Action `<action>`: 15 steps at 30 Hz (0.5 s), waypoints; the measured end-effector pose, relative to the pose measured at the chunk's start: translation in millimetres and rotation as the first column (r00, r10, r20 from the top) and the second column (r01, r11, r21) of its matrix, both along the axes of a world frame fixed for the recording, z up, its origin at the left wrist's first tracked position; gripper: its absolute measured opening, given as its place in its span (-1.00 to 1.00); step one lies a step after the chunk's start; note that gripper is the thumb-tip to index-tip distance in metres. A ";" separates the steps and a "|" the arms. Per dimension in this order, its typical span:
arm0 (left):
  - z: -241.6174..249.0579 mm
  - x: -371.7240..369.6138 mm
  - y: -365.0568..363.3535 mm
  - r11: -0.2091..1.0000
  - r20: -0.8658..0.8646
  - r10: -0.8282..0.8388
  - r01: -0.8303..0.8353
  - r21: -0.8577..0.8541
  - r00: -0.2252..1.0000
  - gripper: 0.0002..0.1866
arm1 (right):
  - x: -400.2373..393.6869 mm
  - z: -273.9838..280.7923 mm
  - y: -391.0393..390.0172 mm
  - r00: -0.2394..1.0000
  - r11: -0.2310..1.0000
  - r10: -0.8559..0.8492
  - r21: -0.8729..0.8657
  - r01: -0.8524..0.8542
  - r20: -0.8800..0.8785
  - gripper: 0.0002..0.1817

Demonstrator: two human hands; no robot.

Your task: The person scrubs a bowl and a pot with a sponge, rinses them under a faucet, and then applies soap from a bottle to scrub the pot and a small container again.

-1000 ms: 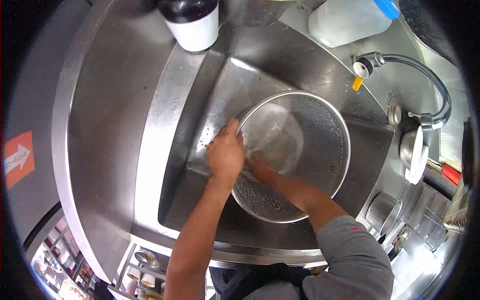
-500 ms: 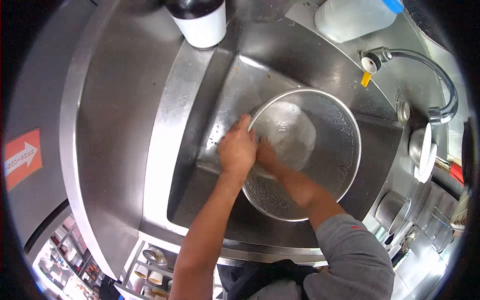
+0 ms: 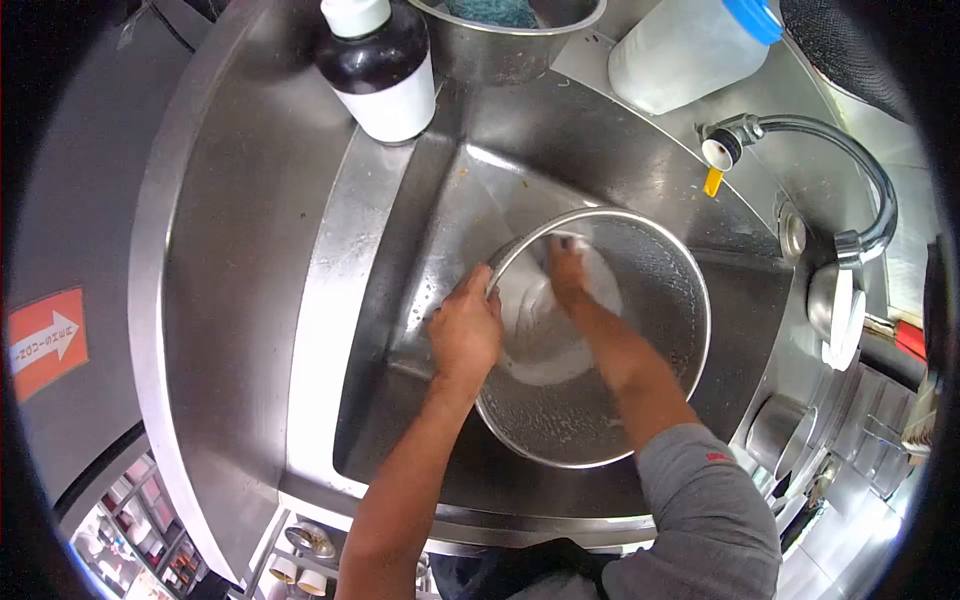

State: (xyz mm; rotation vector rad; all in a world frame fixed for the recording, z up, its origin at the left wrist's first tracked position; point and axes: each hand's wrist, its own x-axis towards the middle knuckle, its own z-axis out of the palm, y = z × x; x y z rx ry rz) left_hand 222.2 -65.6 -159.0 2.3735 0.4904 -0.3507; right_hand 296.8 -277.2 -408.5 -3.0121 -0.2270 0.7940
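Observation:
A large round stainless-steel bowl (image 3: 640, 405) sits tilted in the metal sink (image 3: 420, 385), with cloudy, whitish water (image 3: 540, 350) pooled in its bottom. Its left rim is in my left hand (image 3: 467, 330), thumb and fingers closed round the edge. My right hand (image 3: 568, 270) reaches inside the bowl near the far wall, at the water's edge. Motion smears its fingers, and whether they hold anything cannot be made out.
Behind the sink stand a dark bottle with a white label (image 3: 385, 80), a metal pot (image 3: 500, 45) and a blue-lidded plastic container (image 3: 690, 55). A faucet (image 3: 720, 150) with a curved hose is at right, near stacked bowls (image 3: 835, 310) and another pot (image 3: 780, 435).
My right hand has moved from beside my left hand to the bowl's far side. The water has shifted toward the near side. The camera view has moved slightly, showing more of the back counter.

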 end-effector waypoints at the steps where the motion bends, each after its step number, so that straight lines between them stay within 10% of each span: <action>1: -0.5 -1.5 0.6 1.000 0.007 0.006 -0.006 0.002 1.000 -0.77 | -11.1 -19.7 -46.4 0.912 0.954 0.276 -0.202 -0.221 0.304 -0.58; 4: -2.3 -1.2 -0.6 0.999 -0.017 -0.028 0.029 0.033 0.999 -0.77 | -73.5 67.0 -81.2 0.997 0.963 0.031 -0.270 -0.009 0.074 -0.54; 6: 3.3 -0.7 -2.7 0.999 -0.020 -0.036 0.037 0.028 0.999 -0.77 | -143.9 10.4 -108.1 0.928 0.948 -0.317 -0.075 0.308 -0.194 -0.49; 7: 5.3 0.4 -3.9 0.999 -0.023 -0.042 0.043 0.032 0.999 -0.76 | -162.3 37.1 -65.1 0.920 0.992 -0.101 0.038 0.124 -0.379 -0.35; 15: 6.2 2.7 -0.2 0.991 -0.031 -0.125 0.126 0.045 0.992 -0.77 | 12.2 0.7 67.8 0.985 0.981 -0.091 -0.186 0.063 -0.149 -0.71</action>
